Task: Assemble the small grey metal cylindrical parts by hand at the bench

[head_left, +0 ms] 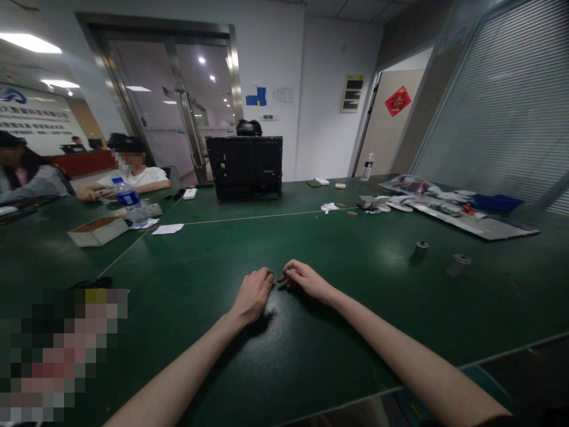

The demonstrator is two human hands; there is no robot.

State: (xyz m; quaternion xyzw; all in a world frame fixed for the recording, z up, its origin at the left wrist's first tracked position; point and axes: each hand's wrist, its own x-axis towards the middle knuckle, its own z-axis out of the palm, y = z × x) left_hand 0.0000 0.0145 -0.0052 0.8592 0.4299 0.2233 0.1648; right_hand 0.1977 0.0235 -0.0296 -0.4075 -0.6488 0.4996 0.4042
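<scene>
- So the nearest things to the hands are two small grey cylinders, the smaller cylinder (421, 248) and the larger cylinder (459, 265), both on the green counter (222, 255), off to the right of the right hand (310, 281) and well apart from it.
- They look like metal, so my guess is heavy for their size, stiff and not easy to break. Smooth sides could be a bit slippery, and round ones would probably roll if tipped.
- Where to grab: I'd pinch either one round the side, fingers on opposite faces, or come down from above on the larger one's wider rim.
- Direction: both seem to stand upright, long axis up from the counter. The smaller one has a little stub on top pointing up; finer detail is too blurry, tbh.
- Right fingers: loosely curled with gaps between them, nothing visible in them.
- Left hand (254, 292): fingers bent down side by side toward the counter. Undersides are hidden, so can't tell if they're closed on anything.
</scene>
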